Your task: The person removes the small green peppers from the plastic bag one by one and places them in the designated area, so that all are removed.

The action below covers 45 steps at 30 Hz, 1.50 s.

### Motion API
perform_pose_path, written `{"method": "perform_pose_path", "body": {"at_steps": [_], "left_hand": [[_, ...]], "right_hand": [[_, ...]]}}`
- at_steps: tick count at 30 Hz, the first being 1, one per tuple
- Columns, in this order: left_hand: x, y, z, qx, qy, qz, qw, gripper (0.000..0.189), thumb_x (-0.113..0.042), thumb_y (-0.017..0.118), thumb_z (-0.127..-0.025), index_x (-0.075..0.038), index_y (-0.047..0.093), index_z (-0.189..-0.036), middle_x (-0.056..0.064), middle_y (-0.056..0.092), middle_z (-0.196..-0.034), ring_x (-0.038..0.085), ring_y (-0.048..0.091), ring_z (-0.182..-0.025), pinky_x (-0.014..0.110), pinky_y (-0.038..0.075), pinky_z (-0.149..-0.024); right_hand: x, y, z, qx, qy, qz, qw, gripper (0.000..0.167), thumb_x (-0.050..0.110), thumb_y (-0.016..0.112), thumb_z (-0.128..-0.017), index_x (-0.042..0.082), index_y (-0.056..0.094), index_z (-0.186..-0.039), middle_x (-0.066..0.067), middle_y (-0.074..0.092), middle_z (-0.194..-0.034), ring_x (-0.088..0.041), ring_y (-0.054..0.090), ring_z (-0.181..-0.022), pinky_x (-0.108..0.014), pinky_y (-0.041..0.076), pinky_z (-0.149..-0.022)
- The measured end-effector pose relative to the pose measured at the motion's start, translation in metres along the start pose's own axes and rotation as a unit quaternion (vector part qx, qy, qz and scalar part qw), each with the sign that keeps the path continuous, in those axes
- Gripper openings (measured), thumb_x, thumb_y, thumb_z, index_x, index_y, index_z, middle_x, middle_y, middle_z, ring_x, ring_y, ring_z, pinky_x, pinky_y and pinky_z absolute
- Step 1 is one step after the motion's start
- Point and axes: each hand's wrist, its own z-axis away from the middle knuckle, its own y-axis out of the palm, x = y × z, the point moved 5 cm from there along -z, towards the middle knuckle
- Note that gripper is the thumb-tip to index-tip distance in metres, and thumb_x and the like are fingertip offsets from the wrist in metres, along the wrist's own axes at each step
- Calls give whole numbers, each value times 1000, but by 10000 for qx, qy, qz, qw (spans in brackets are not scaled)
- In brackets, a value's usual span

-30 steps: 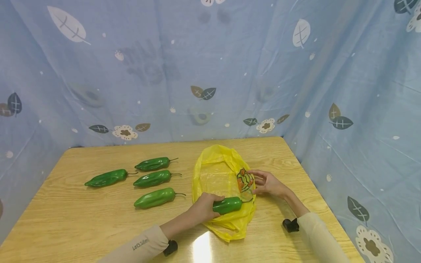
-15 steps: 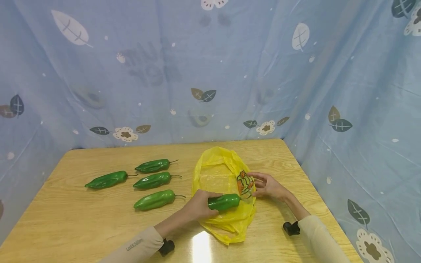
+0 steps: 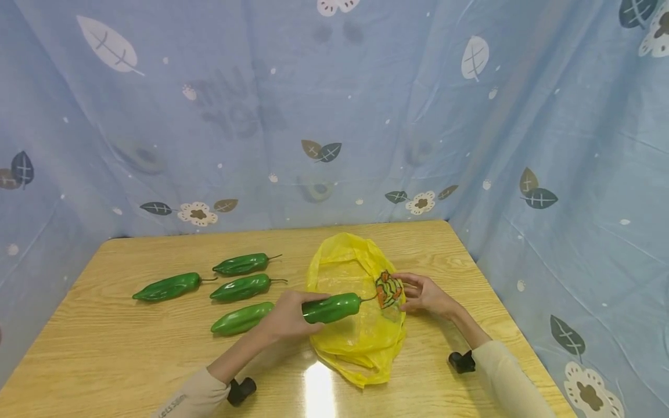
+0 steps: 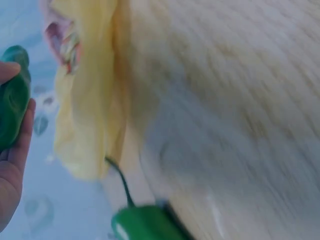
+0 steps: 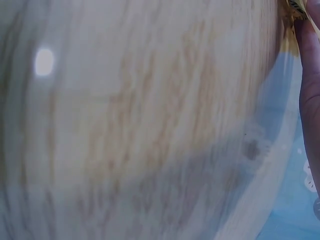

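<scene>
My left hand (image 3: 290, 318) grips a glossy green chili pepper (image 3: 333, 308) by its tip end. Its thin stem points right, over the yellow plastic bag (image 3: 355, 337). In the left wrist view, thumb and fingers lie on either side of the pepper (image 4: 15, 102). The bag is spread on the table, and a striped orange-and-green print shows near its right side. At that right edge, my right hand (image 3: 431, 297) holds the plastic between thumb and fingers. The right wrist view catches only part of this right hand (image 5: 311, 75) and a scrap of yellow bag (image 5: 289, 40).
Left of the bag, several more green peppers lie on the wooden table (image 3: 130, 360). One light green pepper (image 3: 240, 319) is partly hidden behind my left hand. A blue patterned curtain (image 3: 251, 116) closes off the back and right sides.
The left hand has moved left and slightly away from me, carrying the pepper from the bag's near part toward its left edge. The right hand has stayed at the bag's right edge.
</scene>
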Motion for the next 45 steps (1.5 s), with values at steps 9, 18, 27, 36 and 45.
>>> {"method": "perform_pose_path", "body": {"at_steps": [9, 18, 27, 36, 45], "left_hand": [[21, -44, 38, -487, -383, -201, 9979, 49, -16, 80, -74, -8, 68, -121, 9, 69, -111, 11, 61, -83, 25, 49, -66], [47, -86, 83, -653, -1066, -611, 9903, 50, -23, 81, -76, -14, 67, -123, 14, 66, -116, 13, 59, -81, 27, 47, -64], [73, -128, 138, -953, -1532, -633, 9815, 53, -27, 81, -78, -12, 65, -126, 16, 63, -122, 30, 63, -102, 25, 53, -70], [105, -154, 187, -1063, -2127, -139, 9712, 57, -22, 79, -81, -3, 59, -131, 13, 61, -124, -7, 56, -90, 24, 53, -67], [132, -173, 222, -1171, -2050, 138, 9716, 52, -12, 73, -86, 0, 55, -134, -36, 48, -112, -7, 57, -91, 21, 51, -66]], "right_hand": [[2, -1, 3, -53, -11, 32, 10000, 73, -4, 70, -84, 0, 33, -147, -26, 31, -149, -45, 37, -131, -49, 42, -101], [1, 0, 3, -40, 33, 46, 10000, 74, -3, 71, -83, -1, 33, -147, -28, 29, -149, -49, 33, -132, -47, 45, -98], [1, 1, 5, 126, -46, -263, 9996, 75, -7, 67, -84, -5, 27, -147, -33, 28, -147, -43, 43, -128, -39, 54, -85], [1, -4, 4, -101, -35, 256, 9996, 73, -1, 71, -83, -2, 34, -146, -27, 29, -150, -51, 31, -132, -55, 38, -102], [2, -1, 5, 2, -22, -12, 10000, 75, -4, 70, -84, -3, 30, -147, -29, 25, -151, -52, 31, -132, -42, 51, -91]]}}
